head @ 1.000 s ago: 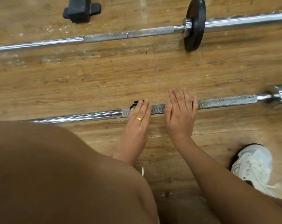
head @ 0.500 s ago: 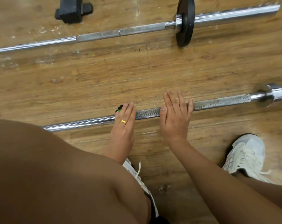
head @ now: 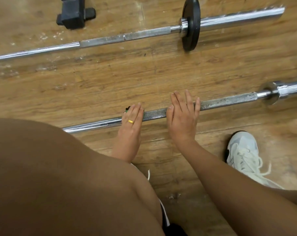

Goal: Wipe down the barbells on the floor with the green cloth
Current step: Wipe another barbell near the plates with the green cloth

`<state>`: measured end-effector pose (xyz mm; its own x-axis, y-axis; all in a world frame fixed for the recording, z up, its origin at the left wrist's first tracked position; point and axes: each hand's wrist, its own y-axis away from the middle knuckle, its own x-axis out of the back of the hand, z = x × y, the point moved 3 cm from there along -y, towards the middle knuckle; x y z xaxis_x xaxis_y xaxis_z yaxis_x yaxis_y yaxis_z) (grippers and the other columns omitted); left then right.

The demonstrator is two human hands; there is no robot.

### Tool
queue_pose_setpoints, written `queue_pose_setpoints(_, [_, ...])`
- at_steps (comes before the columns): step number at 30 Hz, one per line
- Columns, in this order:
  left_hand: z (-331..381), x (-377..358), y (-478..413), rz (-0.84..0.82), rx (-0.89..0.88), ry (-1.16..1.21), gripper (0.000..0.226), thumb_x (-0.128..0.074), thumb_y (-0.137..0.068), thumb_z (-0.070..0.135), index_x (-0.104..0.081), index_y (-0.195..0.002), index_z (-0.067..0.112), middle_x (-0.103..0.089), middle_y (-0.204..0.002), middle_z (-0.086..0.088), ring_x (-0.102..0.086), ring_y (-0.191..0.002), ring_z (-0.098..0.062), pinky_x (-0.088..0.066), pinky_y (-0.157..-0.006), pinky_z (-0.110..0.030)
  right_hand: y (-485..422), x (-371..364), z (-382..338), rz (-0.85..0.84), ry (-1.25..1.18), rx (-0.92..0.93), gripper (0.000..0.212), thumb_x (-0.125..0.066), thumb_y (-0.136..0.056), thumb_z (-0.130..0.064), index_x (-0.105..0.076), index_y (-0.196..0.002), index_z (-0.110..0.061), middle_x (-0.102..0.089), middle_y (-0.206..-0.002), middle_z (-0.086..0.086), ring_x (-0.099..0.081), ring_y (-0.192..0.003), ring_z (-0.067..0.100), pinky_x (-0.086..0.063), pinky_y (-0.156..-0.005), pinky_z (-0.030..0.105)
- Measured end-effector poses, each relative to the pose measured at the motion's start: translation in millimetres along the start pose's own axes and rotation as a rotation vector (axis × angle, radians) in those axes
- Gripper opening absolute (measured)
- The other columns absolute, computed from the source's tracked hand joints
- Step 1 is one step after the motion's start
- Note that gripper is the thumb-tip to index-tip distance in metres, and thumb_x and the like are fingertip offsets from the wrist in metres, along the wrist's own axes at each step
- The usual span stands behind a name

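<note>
Your left hand (head: 131, 121) presses the green cloth (head: 126, 109) on the near barbell (head: 154, 114) mid-shaft; right hand (head: 182, 116) rests beside, both grips flat, uncurled. Judged: far barbell (head: 110, 39) not yet wiped.

I record two barbells lying on the wooden floor (head: 110, 79), roughly parallel and well apart, both running from lower left to upper right.

The far barbell (head: 127, 37) has a smooth chromed shaft at the left and duller knurling toward the right. One black plate (head: 191, 23) stands upright on its sleeve against the collar.

The near barbell (head: 226, 101) is shiny at the left, then has dark knurling speckled with pale marks. It ends in a chromed collar and sleeve at the right edge.

The green cloth (head: 127, 109) sits on the near shaft, mostly hidden under the left hand (head: 130, 123). I see only a small green-and-dark corner past the fingertips.
</note>
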<state>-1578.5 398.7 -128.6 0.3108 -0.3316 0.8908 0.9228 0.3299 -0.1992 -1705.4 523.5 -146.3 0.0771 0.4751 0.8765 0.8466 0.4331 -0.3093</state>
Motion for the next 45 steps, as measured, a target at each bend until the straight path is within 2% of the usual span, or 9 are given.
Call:
queue_pose_setpoints(6, [-40,16,2,0.114,0.193,-0.024,0.069,-0.049,-0.078,-0.028,-0.047,-0.144,-0.006,-0.045,-0.152,-0.022,-0.037,-0.142,-0.036,-0.037,-0.115,-0.051,-17,-1,0,-0.101,0.045,0.009,0.053,-0.021,-0.106,-0.034,-0.049,-0.147,-0.014,-0.047,-0.153,-0.004,-0.020,-0.153,0.020,-0.001,-0.125,0.046])
queue_pose_setpoints(12, [-33,11,-25,-0.041,-0.024,-0.072,0.070,-0.052,-0.075,-0.032,-0.046,-0.142,-0.012,-0.044,-0.150,-0.028,-0.041,-0.140,-0.046,-0.036,-0.114,-0.060,-32,-9,-28,-0.155,0.036,0.067,0.053,-0.024,-0.106,-0.036,-0.046,-0.149,-0.014,-0.043,-0.156,-0.004,-0.011,-0.154,0.018,0.010,-0.123,0.048])
queue_pose_setpoints(17, [-68,32,-20,0.068,0.197,-0.060,0.064,-0.051,-0.076,-0.031,-0.050,-0.138,-0.014,-0.047,-0.147,-0.030,-0.044,-0.136,-0.051,-0.039,-0.111,-0.061,-28,-21,-64,-0.250,-0.015,0.174,0.053,-0.024,-0.106,-0.035,-0.043,-0.151,-0.013,-0.036,-0.160,-0.002,-0.006,-0.155,0.019,0.013,-0.123,0.047])
queue_pose_setpoints(23, [-54,21,-48,-0.010,-0.032,-0.056,0.060,-0.052,-0.081,-0.027,-0.049,-0.139,-0.013,-0.048,-0.147,-0.029,-0.044,-0.138,-0.047,-0.039,-0.110,-0.063,-40,-29,-66,-0.263,0.000,0.193,0.049,-0.027,-0.107,-0.035,-0.045,-0.149,-0.017,-0.038,-0.159,-0.003,-0.012,-0.154,0.019,-0.001,-0.125,0.049])
queue_pose_setpoints(28, [-73,23,-47,0.080,0.111,-0.032,0.062,-0.050,-0.080,-0.028,-0.049,-0.140,-0.012,-0.045,-0.149,-0.029,-0.041,-0.140,-0.047,-0.035,-0.114,-0.061,-51,-33,-69,-0.267,0.002,0.172,0.050,-0.025,-0.107,-0.036,-0.044,-0.149,-0.017,-0.038,-0.159,-0.004,-0.010,-0.155,0.019,0.001,-0.125,0.047])
queue_pose_setpoints(35, [-84,31,-65,-0.063,-0.057,-0.192,0.080,-0.053,-0.077,-0.031,-0.035,-0.151,-0.006,-0.030,-0.161,-0.020,-0.026,-0.150,-0.038,-0.028,-0.120,-0.053,-69,-38,-69,-0.278,0.016,0.196,0.050,-0.023,-0.108,-0.036,-0.045,-0.149,-0.016,-0.041,-0.157,-0.004,-0.012,-0.154,0.019,0.003,-0.124,0.045])
queue_pose_setpoints(38, [-85,32,-70,-0.050,-0.010,-0.230,0.079,-0.056,-0.075,-0.029,-0.038,-0.149,-0.007,-0.034,-0.159,-0.022,-0.031,-0.148,-0.039,-0.032,-0.119,-0.054,-78,-42,-72,-0.280,0.015,0.165,0.049,-0.024,-0.107,-0.036,-0.049,-0.146,-0.017,-0.046,-0.153,-0.004,-0.018,-0.153,0.019,-0.001,-0.124,0.045])
queue_pose_setpoints(42, [-78,24,-82,-0.076,-0.204,-0.319,0.085,-0.064,-0.067,-0.029,-0.040,-0.146,-0.011,-0.036,-0.156,-0.027,-0.034,-0.146,-0.040,-0.023,-0.118,-0.050,-90,-46,-73,-0.299,0.017,0.147,0.046,-0.027,-0.107,-0.035,-0.052,-0.142,-0.018,-0.050,-0.148,-0.005,-0.025,-0.150,0.019,-0.006,-0.123,0.044])
queue_pose_setpoints(45, [-92,29,-94,-0.060,-0.085,-0.239,0.082,-0.060,-0.075,-0.026,-0.035,-0.151,-0.006,-0.030,-0.161,-0.022,-0.027,-0.150,-0.036,-0.020,-0.122,-0.044,-100,-48,-75,-0.328,0.022,0.140,0.046,-0.027,-0.107,-0.036,-0.052,-0.142,-0.018,-0.051,-0.147,-0.006,-0.026,-0.149,0.019,-0.007,-0.123,0.044])
